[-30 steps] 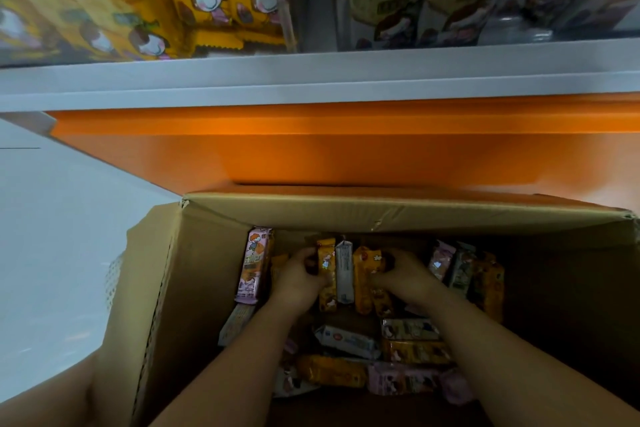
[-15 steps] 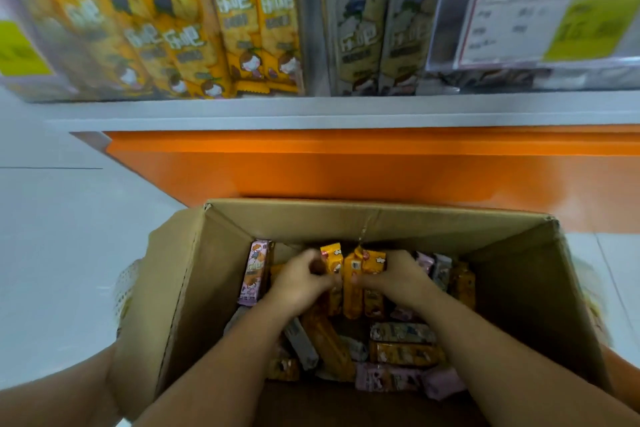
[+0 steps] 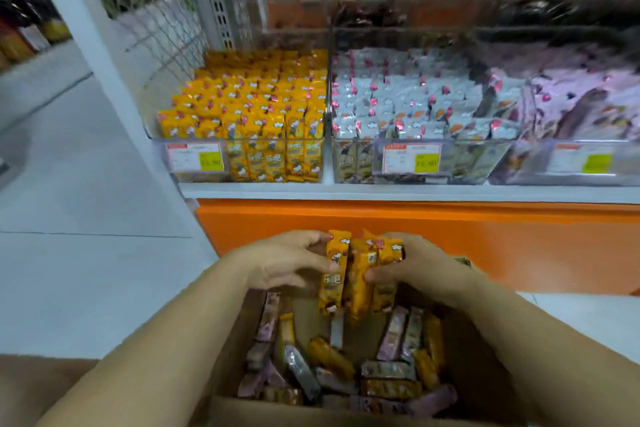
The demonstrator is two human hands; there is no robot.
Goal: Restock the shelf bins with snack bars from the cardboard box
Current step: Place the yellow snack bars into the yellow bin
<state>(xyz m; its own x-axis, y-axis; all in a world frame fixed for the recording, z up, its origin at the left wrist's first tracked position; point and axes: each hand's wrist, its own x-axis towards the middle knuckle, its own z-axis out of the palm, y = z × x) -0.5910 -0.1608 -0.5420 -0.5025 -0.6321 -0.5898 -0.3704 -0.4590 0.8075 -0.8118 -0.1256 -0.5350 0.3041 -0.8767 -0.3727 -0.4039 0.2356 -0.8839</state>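
Between both hands I hold a bunch of orange snack bars point(image 3: 360, 274), upright, lifted above the cardboard box point(image 3: 346, 412). My left hand point(image 3: 287, 262) grips the bunch from the left and my right hand point(image 3: 412, 263) grips it from the right. Loose bars in orange, pink and grey wrappers point(image 3: 346, 367) lie in the box below. On the shelf ahead, a clear bin point(image 3: 242, 121) holds orange bars in rows.
Right of the orange bin stand a bin of white-wrapped bars point(image 3: 415, 107) and a bin of pink packs point(image 3: 581, 107). Price tags hang on the bin fronts. An orange shelf base point(image 3: 450, 239) runs below. A white upright post point(image 3: 114, 55) stands left; pale floor lies left.
Both hands gathered orange bars inside the box and have lifted the bunch up out of it. My view has tilted up, so the shelf bins now show from above.
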